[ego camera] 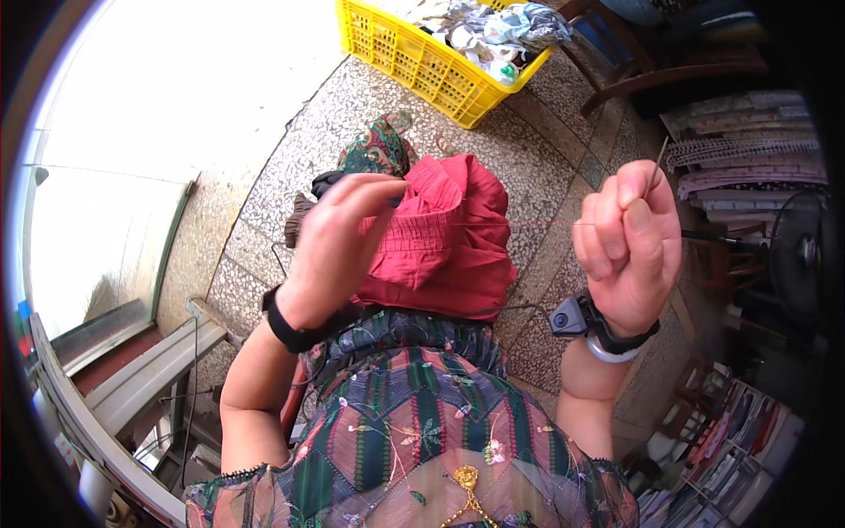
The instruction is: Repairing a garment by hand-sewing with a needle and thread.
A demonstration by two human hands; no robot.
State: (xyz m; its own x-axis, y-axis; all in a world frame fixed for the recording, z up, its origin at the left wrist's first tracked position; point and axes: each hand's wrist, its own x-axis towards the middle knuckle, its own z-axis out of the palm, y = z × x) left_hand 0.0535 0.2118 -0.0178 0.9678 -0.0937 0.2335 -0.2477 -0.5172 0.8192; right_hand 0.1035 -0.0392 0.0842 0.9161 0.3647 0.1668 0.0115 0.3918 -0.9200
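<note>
On my lap lies a red garment (455, 264) with a gathered elastic waistband (419, 231). My right hand (630, 244) is raised at the right, pinching a thin needle (662, 155) between thumb and fingers. A fine red thread (535, 224) runs level between that hand and the garment. My left hand (350, 244), partly blurred, is over the garment's left side near the waistband; its fingertips are partly hidden, and whether they grip the cloth is unclear. Both wrists wear black bands, and a small camera sits on the right one.
A yellow plastic crate (449, 79) full of cloth scraps stands on the speckled floor ahead. Wooden chair parts (673, 72) are at the upper right, beside stacked folded fabrics (739, 158) and a dark fan (802, 247). A metal-framed stand (152, 369) is at the left.
</note>
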